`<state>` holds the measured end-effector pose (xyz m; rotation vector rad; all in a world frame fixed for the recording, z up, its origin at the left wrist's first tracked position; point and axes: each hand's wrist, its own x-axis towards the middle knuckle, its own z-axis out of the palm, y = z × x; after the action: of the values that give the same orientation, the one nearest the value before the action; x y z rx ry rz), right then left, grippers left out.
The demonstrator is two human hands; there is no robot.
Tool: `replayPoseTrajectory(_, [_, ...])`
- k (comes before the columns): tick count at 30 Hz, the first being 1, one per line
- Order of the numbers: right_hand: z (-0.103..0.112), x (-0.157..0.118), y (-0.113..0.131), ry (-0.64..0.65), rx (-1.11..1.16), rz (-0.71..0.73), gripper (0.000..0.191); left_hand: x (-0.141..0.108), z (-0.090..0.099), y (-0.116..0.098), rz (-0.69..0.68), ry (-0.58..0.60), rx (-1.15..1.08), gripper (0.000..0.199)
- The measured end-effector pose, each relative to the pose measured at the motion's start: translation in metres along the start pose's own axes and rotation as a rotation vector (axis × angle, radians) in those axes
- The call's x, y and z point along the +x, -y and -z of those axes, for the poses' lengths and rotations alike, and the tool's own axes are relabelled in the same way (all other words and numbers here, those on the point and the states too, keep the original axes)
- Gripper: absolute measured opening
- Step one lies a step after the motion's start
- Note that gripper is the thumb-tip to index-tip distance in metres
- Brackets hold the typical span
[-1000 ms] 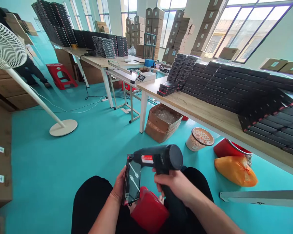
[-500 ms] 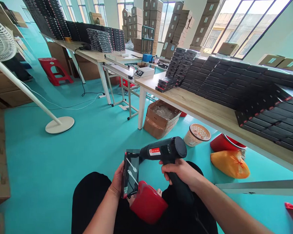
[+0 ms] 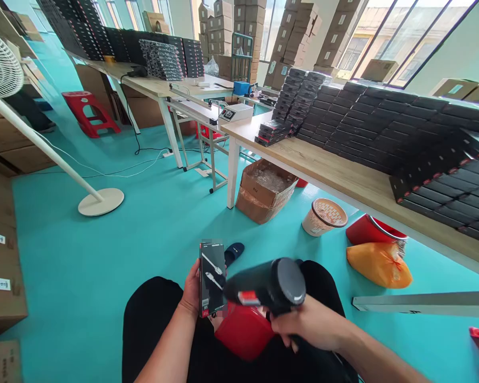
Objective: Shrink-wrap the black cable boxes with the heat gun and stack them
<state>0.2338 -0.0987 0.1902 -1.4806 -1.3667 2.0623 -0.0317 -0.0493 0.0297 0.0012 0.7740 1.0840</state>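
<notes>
My left hand (image 3: 191,289) grips a slim black cable box (image 3: 212,279) by its left side, with white cable connectors printed on the face turned up. My right hand (image 3: 303,324) is wrapped round the handle of a black heat gun (image 3: 267,284), which is blurred by motion. The gun's nozzle end points left, close to the box's right edge; I cannot tell whether they touch. Below both, between my knees, is a red plastic stool (image 3: 244,331). Part of a dark slipper (image 3: 234,252) shows just behind the box.
To the right, a long table (image 3: 335,173) carries stacked black boxes (image 3: 367,127). Beneath and beside it are an open carton (image 3: 265,191), a waste basket (image 3: 323,217) and an orange bag (image 3: 379,264). A white fan (image 3: 99,202) stands left, near a red stool (image 3: 88,114).
The heat gun has moved down from the box's upper part to its lower right side, and its rear now faces me more. The box has tilted slightly and shows its face more fully.
</notes>
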Motion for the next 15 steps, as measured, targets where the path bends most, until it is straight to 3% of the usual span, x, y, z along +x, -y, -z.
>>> replayPoseTrajectory(2, [-0.003, -0.002, -0.006, 0.080, -0.068, -0.064, 0.003, 0.001, 0.001, 0.000, -0.026, 0.010, -0.021, 0.053])
replayPoseTrajectory(7, [-0.007, -0.005, -0.018, -0.103, 0.060, 0.005, 0.013, 0.000, 0.004, 0.000, -0.071, 0.031, -0.070, 0.057])
replayPoseTrajectory(11, [-0.016, -0.007, -0.007, 0.078, 0.014, -0.100, 0.005, 0.002, 0.004, 0.001, -0.046, 0.026, -0.053, 0.056])
replayPoseTrajectory(15, [-0.024, 0.003, 0.017, -0.046, 0.030, 0.135, 0.013, 0.008, 0.006, 0.004, 0.012, -0.011, 0.008, 0.048])
